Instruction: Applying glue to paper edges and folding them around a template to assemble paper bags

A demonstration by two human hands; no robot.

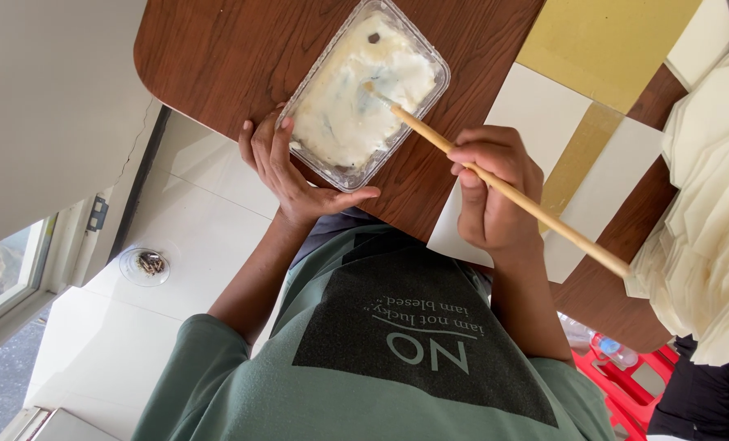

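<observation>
A clear plastic tub (430, 98) holding white paste sits on the brown wooden table (217, 57) near its edge. My left hand (287, 167) cups the tub's near corner, fingers against its wall and thumb along the table edge. My right hand (495, 192) grips a long wooden brush handle (544, 216) like a pen. The brush tip (374, 88) rests in the paste.
White card sheets (536, 114) and a yellow sheet (601, 41) lie on the table right of the tub. A stack of cream folded paper (707, 204) fills the right edge. Below are white floor tiles, a small round dish (146, 264) and a red crate (626, 380).
</observation>
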